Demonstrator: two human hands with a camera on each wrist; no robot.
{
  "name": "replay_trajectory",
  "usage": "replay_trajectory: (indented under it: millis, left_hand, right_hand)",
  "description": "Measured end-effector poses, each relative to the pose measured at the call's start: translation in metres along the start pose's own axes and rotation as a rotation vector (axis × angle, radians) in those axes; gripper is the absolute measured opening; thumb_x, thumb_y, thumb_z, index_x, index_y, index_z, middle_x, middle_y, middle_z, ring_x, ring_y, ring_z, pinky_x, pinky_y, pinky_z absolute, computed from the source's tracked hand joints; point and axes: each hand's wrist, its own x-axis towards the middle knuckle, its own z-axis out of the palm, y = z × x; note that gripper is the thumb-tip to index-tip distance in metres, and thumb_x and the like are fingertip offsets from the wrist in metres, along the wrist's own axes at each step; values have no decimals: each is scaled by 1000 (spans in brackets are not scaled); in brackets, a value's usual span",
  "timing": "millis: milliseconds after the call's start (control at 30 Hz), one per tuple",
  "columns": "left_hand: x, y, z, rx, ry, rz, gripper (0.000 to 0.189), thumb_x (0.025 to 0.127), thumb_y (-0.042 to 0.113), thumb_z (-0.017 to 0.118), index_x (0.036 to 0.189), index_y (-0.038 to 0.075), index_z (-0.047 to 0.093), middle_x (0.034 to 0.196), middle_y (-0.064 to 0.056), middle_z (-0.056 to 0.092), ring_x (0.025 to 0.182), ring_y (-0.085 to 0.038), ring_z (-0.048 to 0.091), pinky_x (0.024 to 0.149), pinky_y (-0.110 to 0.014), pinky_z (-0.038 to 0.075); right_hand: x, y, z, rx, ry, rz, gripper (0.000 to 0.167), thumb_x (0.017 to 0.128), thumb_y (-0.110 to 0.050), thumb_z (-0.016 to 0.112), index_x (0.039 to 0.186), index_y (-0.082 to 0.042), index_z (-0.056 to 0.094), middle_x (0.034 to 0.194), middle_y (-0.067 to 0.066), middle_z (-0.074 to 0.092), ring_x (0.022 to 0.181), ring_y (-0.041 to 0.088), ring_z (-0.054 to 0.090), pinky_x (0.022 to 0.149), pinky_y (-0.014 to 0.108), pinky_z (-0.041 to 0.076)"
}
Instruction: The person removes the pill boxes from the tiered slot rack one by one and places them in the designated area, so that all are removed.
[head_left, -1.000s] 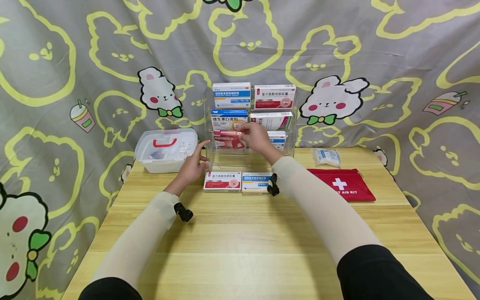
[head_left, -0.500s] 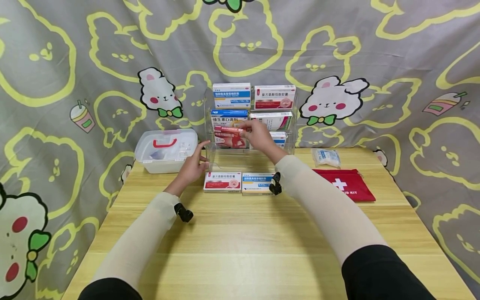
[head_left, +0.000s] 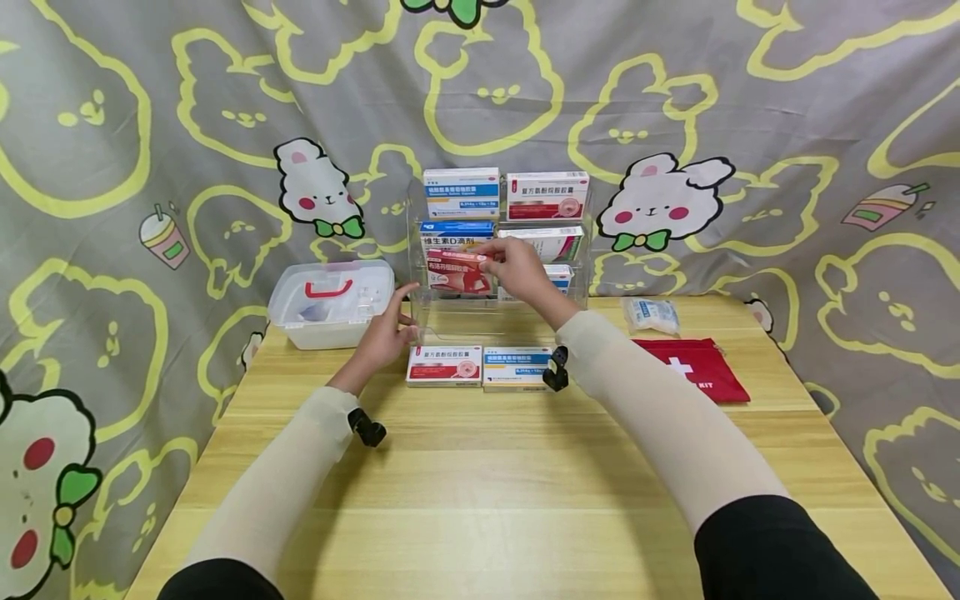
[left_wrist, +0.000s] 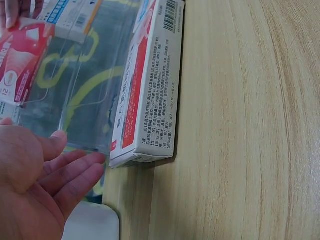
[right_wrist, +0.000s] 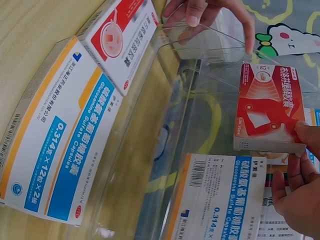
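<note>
Thumb and fingers of my right hand pinch the right end of a red medicine box. The box leans, its face toward me, in front of the lower left part of a clear plastic display rack. At the rack's left side edge, my left hand grips it between thumb and fingers. Higher on the rack stand a blue-and-white box, a red-and-white box, a vitamin D box and a white box. A glucosamine box sits at the lower right, partly behind my right hand in the head view.
Before the rack, a red-and-white box and a blue-and-white box lie side by side on the wooden table. A lidded plastic case stands left; a red first aid pouch and a small clear packet lie right.
My right hand has drawn the red box slightly up and out from the rack's lower row, and it now tilts. My left hand has stayed at the rack's edge.
</note>
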Motion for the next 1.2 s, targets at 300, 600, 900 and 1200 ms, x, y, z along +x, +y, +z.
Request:
replay_trajectory:
  millis: [300,600,900,1200]
  left_hand:
    - [0,-1,-1,9,-3,-1,82,100,0,64,161,36,21,116,-24,71,105,-36,70,67,-40,60]
    - [0,0,-1,19,-9,-16,84,101,0,64,162,37,20,118,-25,70,109,-37,68,71,-43,61]
    - [0,-1,-1,10,-10,0,84,101,0,64,163,35,19,117,-25,70,108,-37,69,70,-42,61]
    - [-1,2,-1,2,-15,-11,84,101,1,64,162,37,19,118,-25,70,104,-36,71,72,-43,62]
  right_hand:
    - [-8,-8,-9,-7,-3,-24,25,100,-17,70,124,-11,73,118,5,71,98,19,65,80,34,57]
    - [-23,-3,-12,-19,-35,-52,26,99,-17,71,124,-9,74,124,8,70,110,24,64,86,39,56]
    - [-51,7,-1,-14,-96,-97,25,98,-15,73,122,-8,76,119,9,70,102,23,67,82,35,59]
    - [-77,20,18,-42,-158,-121,21,100,-14,70,119,-8,77,105,5,71,94,19,67,81,33,60]
